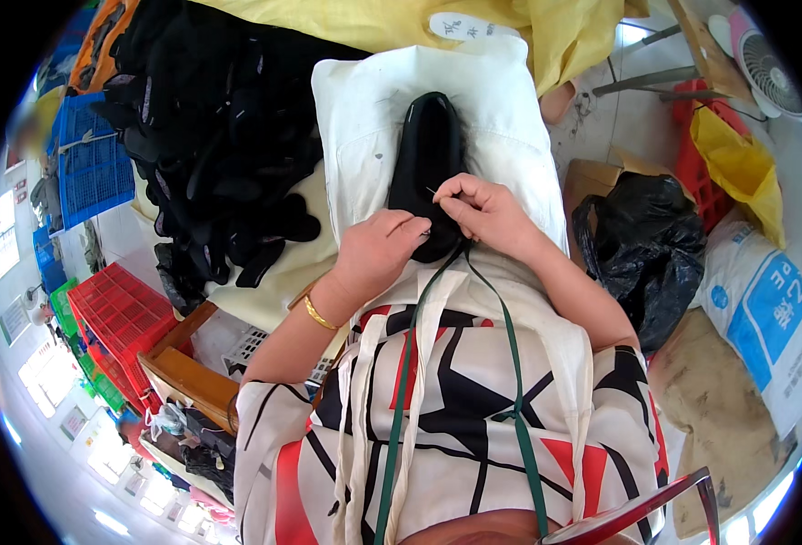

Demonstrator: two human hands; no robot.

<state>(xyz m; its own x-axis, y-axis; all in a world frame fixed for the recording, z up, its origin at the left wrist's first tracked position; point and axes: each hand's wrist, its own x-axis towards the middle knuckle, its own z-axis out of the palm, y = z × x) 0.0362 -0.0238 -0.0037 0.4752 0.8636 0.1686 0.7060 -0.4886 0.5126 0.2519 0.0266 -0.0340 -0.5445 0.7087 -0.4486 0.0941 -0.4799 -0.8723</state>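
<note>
A black slip-on shoe lies on a white cloth-covered cushion, its opening facing up and one end close to my body. My left hand, with a gold bracelet at the wrist, rests against the near end of the shoe, fingers curled together on its edge. Over the shoe's other side, my right hand is closed in a pinch. From its fingertips sticks a thin pale sliver that looks like a needle. Any thread is too fine to make out. My hands partly cover the shoe's near end.
Black shoes are heaped at the left. Beyond them stand a blue crate and a red crate. A wooden drawer frame is near my left elbow. At right are a black plastic bag, a printed sack and a fan.
</note>
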